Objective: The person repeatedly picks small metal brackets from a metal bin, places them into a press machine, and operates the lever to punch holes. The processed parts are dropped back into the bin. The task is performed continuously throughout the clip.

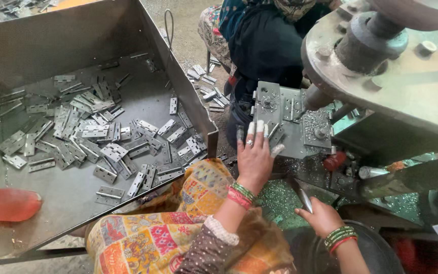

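A workshop floor (188,30) of gritty grey concrete runs between the work stations, lit by flat daylight. To the left stands a large open sheet-metal bin (51,40) with tall sloped walls. A heavy, worn machine body (401,86) fills the right side. Metal shavings (275,198) glitter below.

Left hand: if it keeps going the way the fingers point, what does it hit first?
The left hand points up-frame, fingertips already at the edge of the grey metal die plate. Straight on, it would likely meet the small hinge piece on the plate first; depth is unclear.
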